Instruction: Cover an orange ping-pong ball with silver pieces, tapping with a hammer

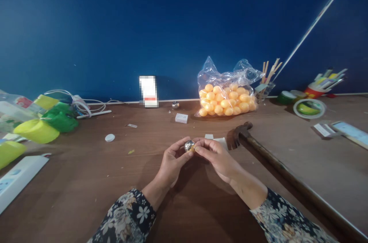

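My left hand [172, 162] and my right hand [215, 156] meet over the middle of the brown table [86, 181]. Together they pinch a small shiny silver ball [189, 145] with a bit of orange showing at its right side. The fingers of both hands are curled round it. A clear plastic bag of orange balls [227, 99] stands behind the hands near the blue wall. Another small silver ball [175, 105] lies at the wall's foot.
A hammer [273, 158] with a long wooden handle lies to the right of my hands. Yellow and green plastic items [43, 124] and a white cable sit at left. Tape rolls [309, 108], a cup of pens, a small white box [181, 118] and a white cap [109, 137] are about.
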Demonstrator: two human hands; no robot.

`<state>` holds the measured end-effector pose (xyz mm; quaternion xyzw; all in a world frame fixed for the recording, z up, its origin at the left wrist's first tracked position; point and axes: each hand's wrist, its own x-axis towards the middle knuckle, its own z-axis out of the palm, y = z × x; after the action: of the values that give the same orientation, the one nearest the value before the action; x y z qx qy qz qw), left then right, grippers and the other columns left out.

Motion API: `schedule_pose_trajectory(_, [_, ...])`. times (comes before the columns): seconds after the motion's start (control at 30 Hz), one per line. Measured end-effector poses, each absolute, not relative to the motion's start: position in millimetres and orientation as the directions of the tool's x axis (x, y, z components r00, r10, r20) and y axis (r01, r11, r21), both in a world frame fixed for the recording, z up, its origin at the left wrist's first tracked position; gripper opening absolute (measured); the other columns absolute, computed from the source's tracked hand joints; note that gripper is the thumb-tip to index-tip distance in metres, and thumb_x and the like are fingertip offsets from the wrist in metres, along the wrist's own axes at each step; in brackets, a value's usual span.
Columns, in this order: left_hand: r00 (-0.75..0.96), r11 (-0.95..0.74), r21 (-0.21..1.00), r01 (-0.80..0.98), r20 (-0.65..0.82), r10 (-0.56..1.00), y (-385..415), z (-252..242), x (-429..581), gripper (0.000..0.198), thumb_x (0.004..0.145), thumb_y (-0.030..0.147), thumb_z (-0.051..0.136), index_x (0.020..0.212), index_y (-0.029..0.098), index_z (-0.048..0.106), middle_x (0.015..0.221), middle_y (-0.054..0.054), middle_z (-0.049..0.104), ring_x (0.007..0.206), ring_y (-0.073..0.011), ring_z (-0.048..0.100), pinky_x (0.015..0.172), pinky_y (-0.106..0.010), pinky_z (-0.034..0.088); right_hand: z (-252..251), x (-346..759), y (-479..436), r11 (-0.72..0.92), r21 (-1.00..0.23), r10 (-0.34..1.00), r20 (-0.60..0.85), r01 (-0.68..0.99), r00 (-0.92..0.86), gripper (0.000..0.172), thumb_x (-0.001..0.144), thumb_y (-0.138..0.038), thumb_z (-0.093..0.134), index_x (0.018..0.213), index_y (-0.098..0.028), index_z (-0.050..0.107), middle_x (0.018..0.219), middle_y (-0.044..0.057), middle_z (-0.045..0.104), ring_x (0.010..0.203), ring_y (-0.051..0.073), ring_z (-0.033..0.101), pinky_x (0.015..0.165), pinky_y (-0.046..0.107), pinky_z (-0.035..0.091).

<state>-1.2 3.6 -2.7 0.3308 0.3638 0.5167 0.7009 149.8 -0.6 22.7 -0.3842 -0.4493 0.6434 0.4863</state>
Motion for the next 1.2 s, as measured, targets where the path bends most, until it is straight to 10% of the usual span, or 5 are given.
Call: schedule_pose_trajectory(1.2, [0.174, 0.196, 0.874, -0.445, -0.130, 0.976, 3.7, -4.6, -1.3, 0.047, 0.060, 0.020, 0.082, 0.105, 0.018, 0.068, 0.104, -0.008, 0.073, 0.095, -0.0207, 0.067, 0.089, -0.033, 0.051, 25.9, 150.2, -0.4, -0.127, -0.957, 0.971, -0.067, -0.259, -0.229, 0.024, 0.069, -0.040, 0.074, 0.068, -0.018, 0.065, 0.100, 0.005, 0.066, 0.092, 0.018, 0.057, 0.088, 0.033, 0.040])
